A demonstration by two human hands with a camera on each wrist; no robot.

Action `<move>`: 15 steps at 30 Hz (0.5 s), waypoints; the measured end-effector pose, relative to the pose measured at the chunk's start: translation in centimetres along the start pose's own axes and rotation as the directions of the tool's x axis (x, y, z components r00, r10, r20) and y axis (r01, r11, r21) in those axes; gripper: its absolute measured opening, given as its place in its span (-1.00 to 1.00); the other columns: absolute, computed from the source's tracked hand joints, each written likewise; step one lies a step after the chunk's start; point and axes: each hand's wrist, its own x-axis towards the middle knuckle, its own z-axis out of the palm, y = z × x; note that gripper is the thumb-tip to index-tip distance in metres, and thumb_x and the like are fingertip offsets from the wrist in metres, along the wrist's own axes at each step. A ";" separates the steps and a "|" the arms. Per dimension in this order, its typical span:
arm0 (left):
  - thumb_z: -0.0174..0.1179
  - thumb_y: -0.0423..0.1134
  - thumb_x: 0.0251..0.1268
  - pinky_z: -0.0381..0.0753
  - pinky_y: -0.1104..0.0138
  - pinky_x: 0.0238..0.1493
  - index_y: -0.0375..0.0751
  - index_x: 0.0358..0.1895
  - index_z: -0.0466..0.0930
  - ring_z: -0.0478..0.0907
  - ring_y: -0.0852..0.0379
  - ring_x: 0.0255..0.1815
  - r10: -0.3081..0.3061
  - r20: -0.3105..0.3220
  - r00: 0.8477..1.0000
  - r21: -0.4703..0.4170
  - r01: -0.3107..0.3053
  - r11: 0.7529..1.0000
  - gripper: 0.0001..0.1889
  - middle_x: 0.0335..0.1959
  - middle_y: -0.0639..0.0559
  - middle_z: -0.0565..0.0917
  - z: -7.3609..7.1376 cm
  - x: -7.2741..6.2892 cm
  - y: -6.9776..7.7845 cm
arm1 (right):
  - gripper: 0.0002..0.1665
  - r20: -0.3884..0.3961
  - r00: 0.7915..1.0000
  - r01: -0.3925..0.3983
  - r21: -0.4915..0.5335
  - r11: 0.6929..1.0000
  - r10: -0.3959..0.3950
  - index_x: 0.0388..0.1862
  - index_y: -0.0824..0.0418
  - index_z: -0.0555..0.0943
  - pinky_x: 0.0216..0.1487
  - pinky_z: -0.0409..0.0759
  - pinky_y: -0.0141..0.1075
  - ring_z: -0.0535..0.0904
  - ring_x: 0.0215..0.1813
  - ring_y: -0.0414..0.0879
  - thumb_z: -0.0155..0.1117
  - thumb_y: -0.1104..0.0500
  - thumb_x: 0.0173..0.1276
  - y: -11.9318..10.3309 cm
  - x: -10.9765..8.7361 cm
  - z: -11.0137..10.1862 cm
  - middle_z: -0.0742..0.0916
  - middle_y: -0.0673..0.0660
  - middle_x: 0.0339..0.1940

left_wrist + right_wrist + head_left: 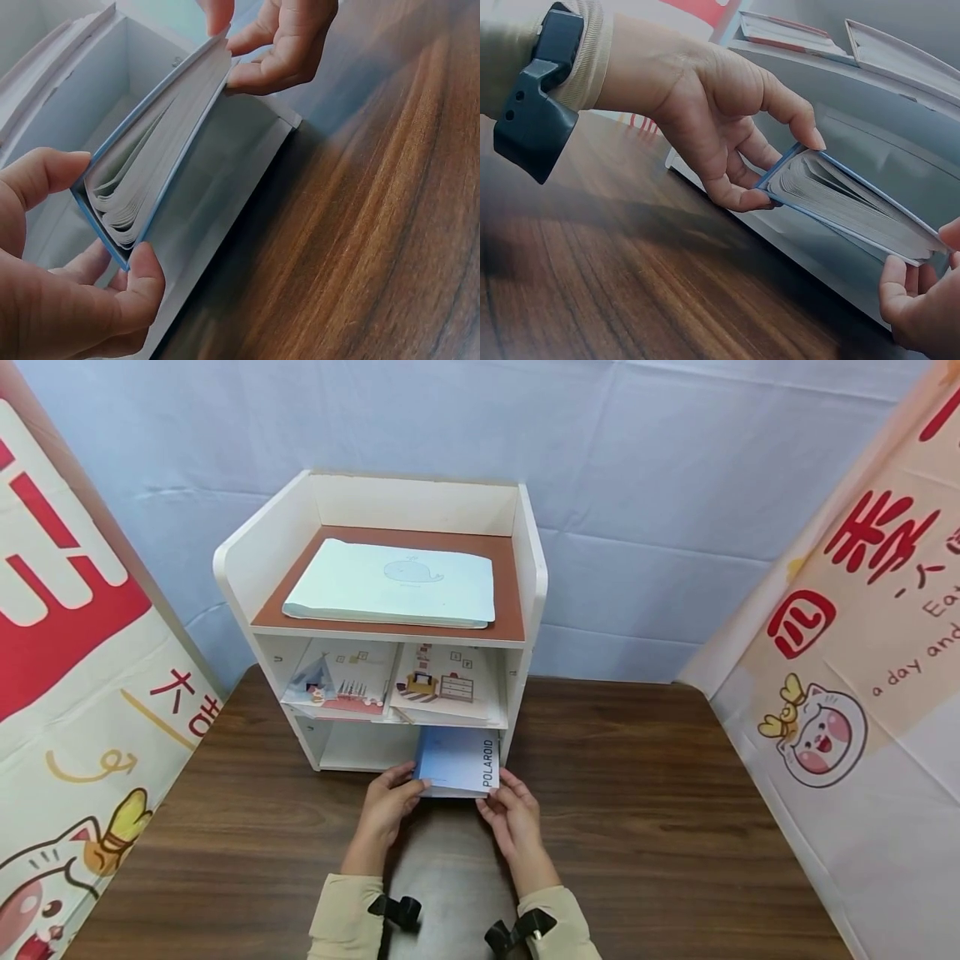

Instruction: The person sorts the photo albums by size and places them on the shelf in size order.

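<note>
A blue book [453, 758] marked POLAROID lies partway in the bottom compartment at its right side, its front edge sticking out over the table. My left hand [386, 810] pinches its left corner, thumb on the cover and fingers below, seen closely in the left wrist view. At the right corner my right hand [513, 814] holds it in the same manner, thumb above and fingers beneath. The left wrist view shows the blue spine [97, 225] on my left hand's side and the page edges [161, 135] between the covers, slightly fanned. The book's rear part is hidden inside the compartment.
A white shelf unit [531, 585] stands on the dark wooden table [637, 810]. A pale notebook [397, 585] with a whale drawing lies on its brown top. Two illustrated books, left [341, 677] and right [447, 683], lie on the middle shelf. Printed cloths hang at both sides.
</note>
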 end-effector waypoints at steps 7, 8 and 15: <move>0.25 -0.44 0.07 0.50 0.22 -0.17 -0.53 0.15 0.35 0.46 0.18 -0.29 0.010 -0.022 1.000 -0.021 -0.011 1.000 -0.47 0.02 -0.31 0.38 0.3 0.3 -0.5 | -0.57 -0.044 0.999 -0.015 0.030 0.999 0.017 0.09 0.44 0.28 -0.25 0.50 -0.24 0.40 -0.37 -0.07 -0.11 0.55 0.20 0.3 0.7 0.0 0.51 0.21 -0.23; 0.26 -0.43 0.07 0.50 0.22 -0.17 -0.53 0.14 0.35 0.46 0.18 -0.29 0.015 -0.030 0.999 -0.016 -0.015 1.000 -0.47 0.01 -0.31 0.39 0.3 0.4 -0.6 | -0.57 -0.044 0.999 -0.017 0.035 0.999 0.018 0.10 0.45 0.27 -0.25 0.49 -0.24 0.40 -0.36 -0.06 -0.12 0.55 0.21 0.3 0.8 0.0 0.50 0.21 -0.22; 0.34 -0.33 0.04 0.56 0.23 -0.24 -0.56 0.08 0.38 0.51 0.17 -0.40 0.055 -0.095 0.994 0.002 -0.055 0.998 -0.45 -0.22 -0.21 0.55 0.6 0.6 -1.3 | -0.53 -0.060 0.997 -0.040 0.073 0.997 0.045 0.18 0.51 0.22 -0.18 0.47 -0.23 0.42 -0.29 -0.06 -0.14 0.50 0.26 0.4 0.9 0.0 0.51 0.21 -0.22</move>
